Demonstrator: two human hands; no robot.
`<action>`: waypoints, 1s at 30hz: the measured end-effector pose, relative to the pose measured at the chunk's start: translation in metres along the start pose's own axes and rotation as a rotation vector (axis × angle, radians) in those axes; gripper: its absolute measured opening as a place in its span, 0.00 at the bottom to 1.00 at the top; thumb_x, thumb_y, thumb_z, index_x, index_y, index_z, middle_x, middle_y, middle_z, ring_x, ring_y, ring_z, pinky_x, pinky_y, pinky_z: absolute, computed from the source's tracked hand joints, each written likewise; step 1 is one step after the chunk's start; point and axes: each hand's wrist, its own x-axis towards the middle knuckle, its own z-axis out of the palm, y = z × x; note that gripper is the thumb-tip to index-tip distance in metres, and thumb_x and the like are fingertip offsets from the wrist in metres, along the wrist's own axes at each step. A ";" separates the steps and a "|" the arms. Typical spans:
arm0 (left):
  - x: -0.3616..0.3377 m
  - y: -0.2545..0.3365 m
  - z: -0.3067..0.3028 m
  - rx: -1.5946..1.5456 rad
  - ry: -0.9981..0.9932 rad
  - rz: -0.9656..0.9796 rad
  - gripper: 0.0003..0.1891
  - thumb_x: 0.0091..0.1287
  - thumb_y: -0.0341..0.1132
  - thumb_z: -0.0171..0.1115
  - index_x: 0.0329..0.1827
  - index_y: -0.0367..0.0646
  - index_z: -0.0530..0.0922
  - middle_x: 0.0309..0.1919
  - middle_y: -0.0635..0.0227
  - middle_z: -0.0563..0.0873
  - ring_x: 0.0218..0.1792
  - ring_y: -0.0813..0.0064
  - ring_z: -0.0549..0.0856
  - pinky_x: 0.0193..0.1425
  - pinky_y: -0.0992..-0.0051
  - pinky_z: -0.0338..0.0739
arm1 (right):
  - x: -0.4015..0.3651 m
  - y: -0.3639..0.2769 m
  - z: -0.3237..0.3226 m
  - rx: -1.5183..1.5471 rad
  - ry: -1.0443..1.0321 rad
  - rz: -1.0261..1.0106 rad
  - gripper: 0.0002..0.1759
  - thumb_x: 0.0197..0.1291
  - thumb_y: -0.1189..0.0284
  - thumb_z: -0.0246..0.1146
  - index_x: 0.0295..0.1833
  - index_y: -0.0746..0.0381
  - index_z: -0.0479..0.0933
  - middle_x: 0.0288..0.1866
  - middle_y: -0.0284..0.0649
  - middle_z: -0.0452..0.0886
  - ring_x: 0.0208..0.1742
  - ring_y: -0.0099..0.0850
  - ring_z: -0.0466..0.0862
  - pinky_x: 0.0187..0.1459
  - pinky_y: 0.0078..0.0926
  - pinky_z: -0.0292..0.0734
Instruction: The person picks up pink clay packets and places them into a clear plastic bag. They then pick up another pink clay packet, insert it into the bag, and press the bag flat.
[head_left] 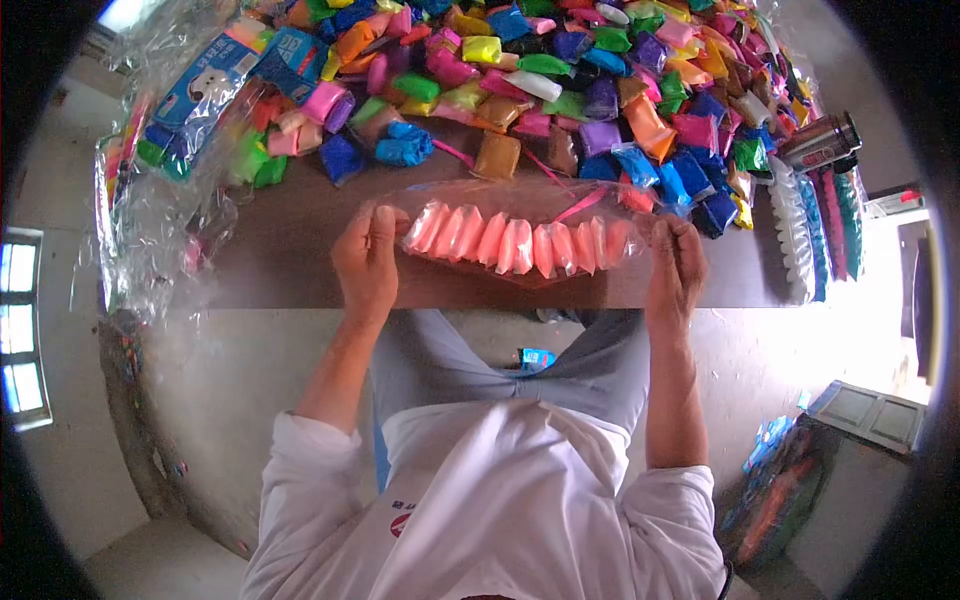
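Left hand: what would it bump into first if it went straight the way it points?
The left hand would probably meet the bright blue packets, just across the table. How high it is above the table is hard to tell.

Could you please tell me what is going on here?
A person is holding a clear plastic bag at its two ends, with the left hand and the right hand. A row of pink packets lies inside it. The bag is above the near part of a dark table, and a large heap of colorful packets covers the far part.
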 end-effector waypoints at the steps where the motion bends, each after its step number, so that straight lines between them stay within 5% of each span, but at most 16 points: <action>1: 0.002 -0.001 -0.001 0.009 -0.008 -0.007 0.18 0.75 0.41 0.51 0.34 0.35 0.79 0.28 0.68 0.83 0.32 0.80 0.82 0.39 0.78 0.75 | 0.001 0.000 0.000 -0.005 -0.011 0.012 0.06 0.67 0.73 0.59 0.44 0.65 0.77 0.38 0.28 0.76 0.39 0.16 0.71 0.41 0.14 0.66; 13: 0.013 -0.004 -0.009 -0.069 -0.215 -0.228 0.19 0.74 0.43 0.53 0.30 0.38 0.80 0.23 0.72 0.80 0.25 0.84 0.76 0.29 0.80 0.69 | 0.005 0.000 0.002 -0.212 -0.027 0.157 0.09 0.67 0.70 0.58 0.42 0.65 0.79 0.30 0.34 0.79 0.33 0.21 0.77 0.36 0.20 0.73; 20: 0.012 -0.021 -0.006 0.052 -0.229 -0.288 0.19 0.73 0.43 0.53 0.29 0.37 0.79 0.22 0.72 0.80 0.26 0.82 0.76 0.33 0.76 0.70 | 0.014 0.004 0.005 -0.383 -0.065 0.118 0.11 0.67 0.67 0.59 0.42 0.63 0.81 0.33 0.30 0.82 0.31 0.18 0.75 0.35 0.19 0.70; 22: 0.015 -0.026 -0.005 0.122 -0.189 -0.203 0.19 0.73 0.43 0.52 0.30 0.37 0.79 0.23 0.69 0.81 0.27 0.79 0.78 0.35 0.75 0.72 | 0.018 0.001 0.007 -0.344 -0.092 0.279 0.12 0.67 0.66 0.59 0.42 0.64 0.82 0.34 0.32 0.83 0.33 0.21 0.77 0.38 0.21 0.72; 26: 0.018 -0.021 -0.001 0.179 -0.124 -0.131 0.19 0.74 0.43 0.52 0.31 0.37 0.79 0.24 0.66 0.82 0.27 0.76 0.80 0.36 0.73 0.74 | 0.023 0.006 0.004 -0.257 -0.105 0.237 0.15 0.64 0.64 0.62 0.44 0.67 0.81 0.32 0.35 0.84 0.29 0.19 0.78 0.32 0.18 0.72; 28: 0.019 -0.020 0.001 0.220 -0.107 -0.026 0.17 0.73 0.42 0.53 0.35 0.36 0.80 0.23 0.57 0.82 0.25 0.65 0.82 0.32 0.68 0.74 | 0.026 -0.009 0.003 -0.019 -0.134 0.519 0.14 0.64 0.65 0.63 0.45 0.65 0.80 0.34 0.34 0.85 0.28 0.15 0.77 0.28 0.15 0.70; 30: 0.018 -0.020 0.005 0.214 -0.086 -0.017 0.17 0.73 0.42 0.53 0.36 0.36 0.80 0.25 0.56 0.83 0.27 0.65 0.83 0.33 0.68 0.75 | 0.025 -0.003 0.003 0.086 -0.140 0.560 0.13 0.63 0.66 0.63 0.46 0.64 0.80 0.34 0.34 0.85 0.28 0.14 0.77 0.26 0.14 0.69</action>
